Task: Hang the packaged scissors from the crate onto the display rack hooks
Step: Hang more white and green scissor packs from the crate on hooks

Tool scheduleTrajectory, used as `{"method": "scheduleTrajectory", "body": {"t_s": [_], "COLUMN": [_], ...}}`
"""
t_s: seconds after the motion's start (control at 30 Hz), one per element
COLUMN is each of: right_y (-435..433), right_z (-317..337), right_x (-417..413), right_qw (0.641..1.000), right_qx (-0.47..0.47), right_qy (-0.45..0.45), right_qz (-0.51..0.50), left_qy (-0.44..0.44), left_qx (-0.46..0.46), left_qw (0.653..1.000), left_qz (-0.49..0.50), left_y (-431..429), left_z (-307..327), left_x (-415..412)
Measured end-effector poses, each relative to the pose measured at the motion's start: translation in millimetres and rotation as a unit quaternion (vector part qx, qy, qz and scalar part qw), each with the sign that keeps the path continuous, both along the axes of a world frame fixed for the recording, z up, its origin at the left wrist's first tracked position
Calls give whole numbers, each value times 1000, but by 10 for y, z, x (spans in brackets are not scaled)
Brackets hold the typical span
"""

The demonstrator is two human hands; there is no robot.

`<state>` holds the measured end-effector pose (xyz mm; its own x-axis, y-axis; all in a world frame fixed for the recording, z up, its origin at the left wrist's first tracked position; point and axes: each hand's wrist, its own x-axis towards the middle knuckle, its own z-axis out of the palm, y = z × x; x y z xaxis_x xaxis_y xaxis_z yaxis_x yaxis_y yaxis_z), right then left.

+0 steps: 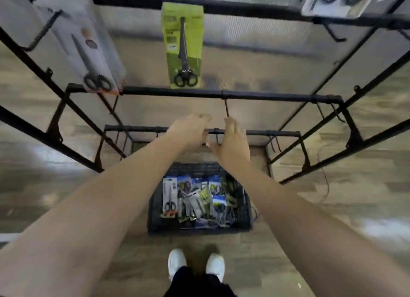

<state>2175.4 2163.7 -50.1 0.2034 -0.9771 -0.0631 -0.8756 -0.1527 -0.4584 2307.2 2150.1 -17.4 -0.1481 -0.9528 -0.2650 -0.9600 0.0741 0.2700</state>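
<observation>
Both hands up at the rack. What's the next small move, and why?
Probably lower the right hand into the crate for a scissors pack: it and the left hand hold nothing, and the hook ahead is bare.

Crate (155,208) on floor below rack (221,94); scissors packs (170,196) inside crate.

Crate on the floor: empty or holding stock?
Holding stock. The black crate has its bottom covered by a jumble of packaged scissors, with blue, green and white cards showing.
</observation>
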Motion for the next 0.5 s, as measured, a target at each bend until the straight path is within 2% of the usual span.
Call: {"method": "scheduleTrajectory", "body": {"t_s": [0.23,0.37,0.5], "right_y": [86,131,136], "right_z": [-1212,-2228,-3311], "right_x": [-89,-172,-157], "right_qw": [988,977,966], "right_qx": [136,186,211], "right_qy": [64,83,120], "right_qz": [40,67,86], "left_qy": [-13,-13,-37], "left_qx": [143,208,231], "left_qw": [989,976,969], "left_qz": [26,59,83], "left_y": [202,363,477], "left_z": [-1452,-2519,-3637], "left_x": [413,616,848]}}
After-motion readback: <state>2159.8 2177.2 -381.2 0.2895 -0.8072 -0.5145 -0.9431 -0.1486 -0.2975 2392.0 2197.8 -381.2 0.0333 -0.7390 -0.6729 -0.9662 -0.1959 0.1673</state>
